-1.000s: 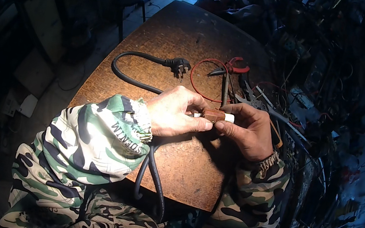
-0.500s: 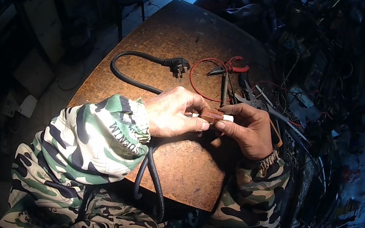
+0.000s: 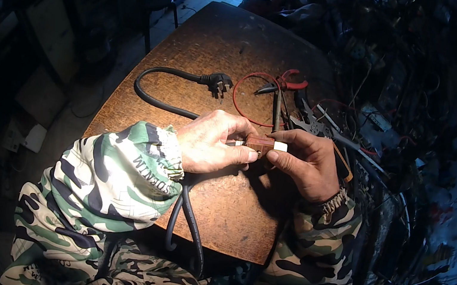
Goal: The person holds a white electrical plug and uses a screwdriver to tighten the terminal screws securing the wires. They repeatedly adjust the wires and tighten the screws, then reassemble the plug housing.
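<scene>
Between my two hands, above the near part of the wooden table, is a small reddish-brown block with a ribbed side and a white end piece. My left hand pinches its left end between thumb and fingers. On the other end, my right hand grips it beside the white piece with thumb and forefinger. My fingers hide parts of the block, and its exact kind is not clear. A thick black cable with a black plug curves out beyond my left hand.
Beyond my right hand lie red-handled pliers, a loop of red wire, a thin metal rod and a grey plier-like tool. Black cable lengths hang over the near edge. Cluttered wires and parts fill the right side; a stool stands far left.
Both hands and the block appear slightly further left, along with a small shift of the whole view. The block's ribbed side is turned a little more into view. Both grips stay closed.
</scene>
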